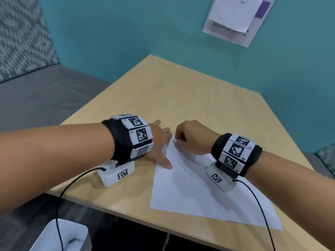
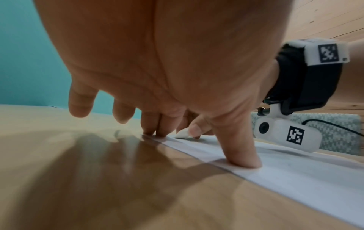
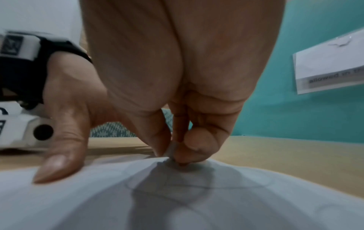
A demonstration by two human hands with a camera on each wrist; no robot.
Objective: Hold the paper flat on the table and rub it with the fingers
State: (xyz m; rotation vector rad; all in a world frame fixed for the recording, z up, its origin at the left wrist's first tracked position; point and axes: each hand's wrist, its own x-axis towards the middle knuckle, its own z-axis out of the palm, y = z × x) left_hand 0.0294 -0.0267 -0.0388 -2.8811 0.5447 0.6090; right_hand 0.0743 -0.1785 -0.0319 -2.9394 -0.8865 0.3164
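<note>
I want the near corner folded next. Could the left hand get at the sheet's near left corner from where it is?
Probably yes: the left hand presses the sheet at its left edge, and bare table lies between it and that corner.

White paper sheet [image 1: 190, 187] flat on table, faint pencil lines, far corner apparently pinched up

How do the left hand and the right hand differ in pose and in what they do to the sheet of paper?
The left hand lies spread, fingers straight, while the right hand is curled. The left hand presses the sheet of paper flat at its left edge with thumb and fingertips; the right hand pinches a small white piece at the sheet's far corner. Both hands touch the same sheet on the wooden table, and both wrists wear marker bands.
</note>
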